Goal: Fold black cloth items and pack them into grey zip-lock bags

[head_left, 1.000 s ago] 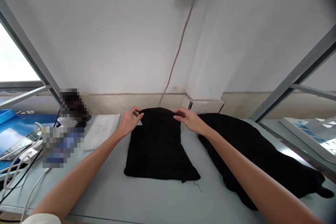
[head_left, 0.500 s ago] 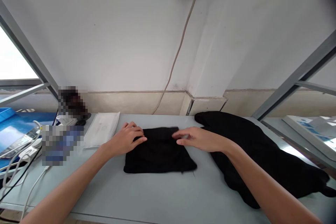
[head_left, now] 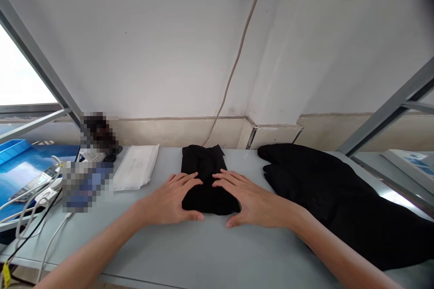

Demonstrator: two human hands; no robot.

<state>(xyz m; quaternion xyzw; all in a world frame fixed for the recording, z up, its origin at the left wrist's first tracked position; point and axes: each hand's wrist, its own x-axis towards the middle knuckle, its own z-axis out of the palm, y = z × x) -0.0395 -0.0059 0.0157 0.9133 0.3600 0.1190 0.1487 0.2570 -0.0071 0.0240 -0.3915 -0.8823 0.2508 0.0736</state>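
A folded black cloth (head_left: 210, 201) lies on the grey table in front of me, with a loose fold and uneven edges at its far end. My left hand (head_left: 172, 198) rests over its left side, fingers spread on top and thumb stretched along the near edge. On the other side, my right hand (head_left: 249, 198) lies over the cloth's right edge, fingertips on top and thumb apart near the front corner. Both hands are open. A large black cloth or garment (head_left: 325, 194) is heaped on the right, partly behind my right forearm.
White flat packets (head_left: 135, 167) lie left of the cloth. White cables (head_left: 54, 239) and pixelated items (head_left: 84, 185) crowd the table's left end, near a blue tray (head_left: 13, 150). Grey metal posts (head_left: 389, 104) flank the table (head_left: 190, 253). A cord (head_left: 233, 67) hangs down the wall.
The small black cloth has become narrower and longer front to back. Both my hands have come nearer to me and now lie along its sides. The view has shifted slightly left.
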